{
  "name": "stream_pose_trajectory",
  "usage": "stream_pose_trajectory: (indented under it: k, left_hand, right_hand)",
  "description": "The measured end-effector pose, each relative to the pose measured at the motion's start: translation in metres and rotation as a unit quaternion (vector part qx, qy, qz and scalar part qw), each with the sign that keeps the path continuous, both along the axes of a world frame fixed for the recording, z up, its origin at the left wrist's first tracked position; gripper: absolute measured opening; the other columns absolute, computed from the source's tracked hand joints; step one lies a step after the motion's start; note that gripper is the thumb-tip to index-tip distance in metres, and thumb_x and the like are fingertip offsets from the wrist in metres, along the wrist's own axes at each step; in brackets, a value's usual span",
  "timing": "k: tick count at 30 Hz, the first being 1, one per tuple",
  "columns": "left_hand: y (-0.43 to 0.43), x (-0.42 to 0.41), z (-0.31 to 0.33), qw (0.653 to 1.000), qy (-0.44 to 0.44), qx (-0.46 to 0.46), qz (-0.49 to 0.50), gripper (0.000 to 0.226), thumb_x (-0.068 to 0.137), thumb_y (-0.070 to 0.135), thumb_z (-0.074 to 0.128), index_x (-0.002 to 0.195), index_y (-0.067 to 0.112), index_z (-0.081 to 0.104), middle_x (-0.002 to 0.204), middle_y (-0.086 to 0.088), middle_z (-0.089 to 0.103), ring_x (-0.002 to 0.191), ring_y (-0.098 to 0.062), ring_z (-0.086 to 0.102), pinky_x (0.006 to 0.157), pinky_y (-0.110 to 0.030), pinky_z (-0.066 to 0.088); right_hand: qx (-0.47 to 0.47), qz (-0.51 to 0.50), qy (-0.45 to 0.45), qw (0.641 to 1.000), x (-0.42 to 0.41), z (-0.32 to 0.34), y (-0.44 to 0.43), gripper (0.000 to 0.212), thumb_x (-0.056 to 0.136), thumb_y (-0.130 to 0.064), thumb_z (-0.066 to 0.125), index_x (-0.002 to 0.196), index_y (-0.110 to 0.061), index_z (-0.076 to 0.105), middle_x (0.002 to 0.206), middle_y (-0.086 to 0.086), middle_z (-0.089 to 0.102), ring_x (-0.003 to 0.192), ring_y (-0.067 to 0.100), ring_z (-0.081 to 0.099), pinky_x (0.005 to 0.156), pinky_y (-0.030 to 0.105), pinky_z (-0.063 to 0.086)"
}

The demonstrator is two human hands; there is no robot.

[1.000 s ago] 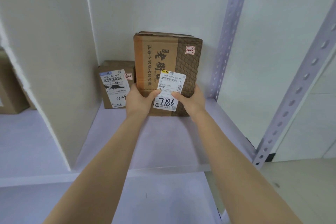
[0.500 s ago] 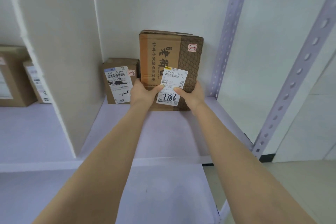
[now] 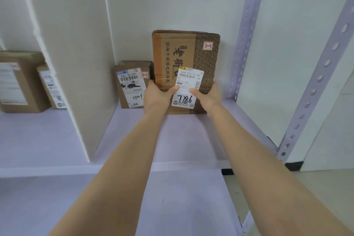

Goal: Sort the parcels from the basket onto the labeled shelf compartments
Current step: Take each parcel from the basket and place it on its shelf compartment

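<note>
A tall brown cardboard parcel (image 3: pixel 183 53) stands upright at the back of the right shelf compartment. It bears a white label reading 7786 and a small red "2-3" tag. My left hand (image 3: pixel 156 96) grips its lower left edge, thumb on the front. My right hand (image 3: pixel 207 97) grips its lower right edge, thumb on the label. A smaller brown parcel (image 3: pixel 132 84), also tagged 2-3, stands touching it on the left.
A white divider panel (image 3: pixel 76 63) walls off the left compartment, where two more brown boxes (image 3: pixel 24 82) stand. Perforated lilac uprights (image 3: pixel 243 34) frame the right side. The lilac shelf board (image 3: pixel 182 140) extends toward me, with a lower board beneath.
The tall parcel has slid a little further back on the shelf, both hands still on it. My view has shifted right, revealing more of the left compartment.
</note>
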State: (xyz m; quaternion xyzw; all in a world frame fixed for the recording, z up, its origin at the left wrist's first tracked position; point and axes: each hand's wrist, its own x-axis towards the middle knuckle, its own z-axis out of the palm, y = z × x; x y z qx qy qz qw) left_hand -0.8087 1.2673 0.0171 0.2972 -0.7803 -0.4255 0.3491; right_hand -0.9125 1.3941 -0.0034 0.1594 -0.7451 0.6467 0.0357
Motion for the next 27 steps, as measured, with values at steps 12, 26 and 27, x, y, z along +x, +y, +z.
stream_pose_trajectory:
  k: [12,26,27]
  left_hand:
    - [0.021,0.013,0.005,0.996,-0.059,0.033,0.050,0.092,0.074,0.055,0.073,0.138,0.005,0.029,0.139,-0.013,0.043,0.127,-0.033,0.044,0.101,-0.047,0.042]
    - [0.050,0.125,0.118,0.887,-0.432,-0.151,-0.069,0.082,0.091,0.053,0.052,0.151,0.011,0.015,0.157,-0.011,0.019,0.141,-0.035,0.024,0.113,-0.049,0.027]
    - [0.056,0.137,0.132,0.866,-0.444,-0.207,-0.100,0.080,0.093,0.053,0.050,0.153,0.014,0.013,0.160,-0.009,0.014,0.145,-0.033,0.017,0.117,-0.049,0.019]
  right_hand:
    - [0.076,-0.035,-0.053,0.995,0.015,0.017,0.005,0.105,0.067,-0.031,0.088,0.148,-0.007,0.025,0.143,0.010,0.047,0.131,0.025,0.048,0.107,0.044,0.044]
    - [0.419,0.159,-0.178,0.876,0.121,0.164,0.072,0.106,0.090,-0.040,0.067,0.154,-0.007,-0.011,0.163,0.016,-0.007,0.151,0.031,-0.002,0.121,0.041,0.016]
    - [0.456,0.185,-0.179,0.852,0.130,0.179,0.080,0.103,0.092,-0.044,0.062,0.154,-0.008,-0.013,0.162,0.015,-0.012,0.151,0.032,-0.006,0.122,0.044,0.011]
